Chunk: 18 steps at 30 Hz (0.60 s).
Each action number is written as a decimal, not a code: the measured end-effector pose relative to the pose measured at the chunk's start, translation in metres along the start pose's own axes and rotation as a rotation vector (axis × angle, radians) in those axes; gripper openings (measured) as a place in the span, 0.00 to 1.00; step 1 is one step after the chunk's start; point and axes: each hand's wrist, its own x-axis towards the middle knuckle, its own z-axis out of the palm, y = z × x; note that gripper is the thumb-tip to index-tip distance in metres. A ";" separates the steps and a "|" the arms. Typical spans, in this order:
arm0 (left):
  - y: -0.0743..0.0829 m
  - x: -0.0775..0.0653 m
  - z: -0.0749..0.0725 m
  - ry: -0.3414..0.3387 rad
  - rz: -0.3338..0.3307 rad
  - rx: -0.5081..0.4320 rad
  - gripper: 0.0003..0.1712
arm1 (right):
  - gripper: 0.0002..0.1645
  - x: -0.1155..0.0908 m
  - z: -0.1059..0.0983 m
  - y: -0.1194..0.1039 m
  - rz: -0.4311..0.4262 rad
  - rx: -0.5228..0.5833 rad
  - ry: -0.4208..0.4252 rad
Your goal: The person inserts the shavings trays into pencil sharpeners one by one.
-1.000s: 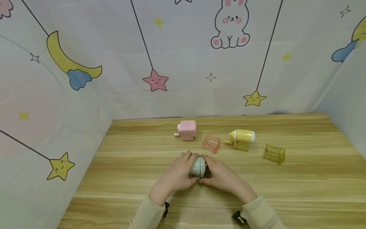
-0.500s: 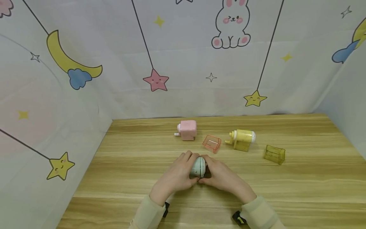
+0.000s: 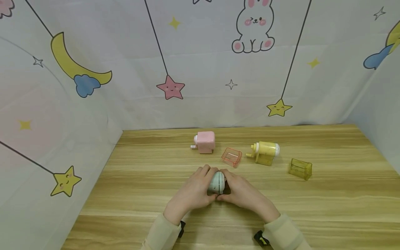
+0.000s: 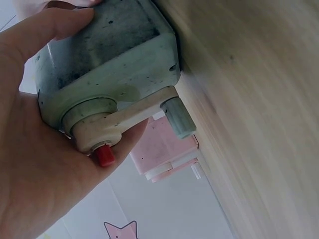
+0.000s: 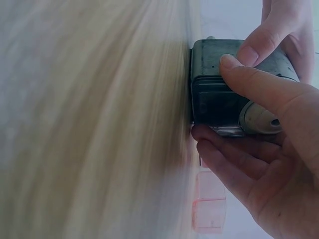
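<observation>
Between both hands, low over the middle of the table, is a pale green crank pencil sharpener [image 3: 215, 184]. My left hand [image 3: 195, 191] grips its crank end from the left, the thumb on the near side. In the left wrist view, its cream crank arm [image 4: 137, 113], green knob [image 4: 179, 118] and red tip [image 4: 104, 155] stick out past the palm. From the right, my right hand [image 3: 242, 191] holds the other end, thumb on the near face and fingers curled round the far side. A dark end panel with a round dial [image 5: 261, 118] shows in the right wrist view.
Behind the hands stands a pink crank sharpener [image 3: 205, 141], with a clear orange-pink shavings drawer [image 3: 231, 157] to its right. Farther right are a yellow crank sharpener [image 3: 265, 152] and a clear yellow drawer [image 3: 300, 168]. A printed cloth [image 3: 206, 111] hangs behind the table.
</observation>
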 end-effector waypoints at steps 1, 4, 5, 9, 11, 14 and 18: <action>0.000 0.000 0.000 -0.001 0.000 0.000 0.42 | 0.43 0.000 0.000 0.000 0.001 0.002 -0.001; 0.001 0.000 0.000 0.000 0.003 0.001 0.41 | 0.43 0.000 0.000 0.000 0.001 0.006 -0.002; 0.001 0.000 0.000 0.001 0.004 0.001 0.41 | 0.43 0.000 0.000 0.000 0.000 0.006 -0.001; 0.001 0.000 0.000 0.010 0.010 0.002 0.41 | 0.43 0.000 0.001 0.000 0.000 0.005 0.004; 0.001 0.000 -0.001 0.011 0.011 0.001 0.41 | 0.43 0.000 0.001 0.000 0.000 0.002 0.006; 0.000 0.000 -0.001 0.008 0.010 -0.001 0.41 | 0.43 0.000 0.001 0.000 0.001 -0.002 0.011; 0.000 0.000 0.000 0.004 0.007 -0.002 0.41 | 0.43 0.001 0.001 0.000 -0.002 -0.005 0.015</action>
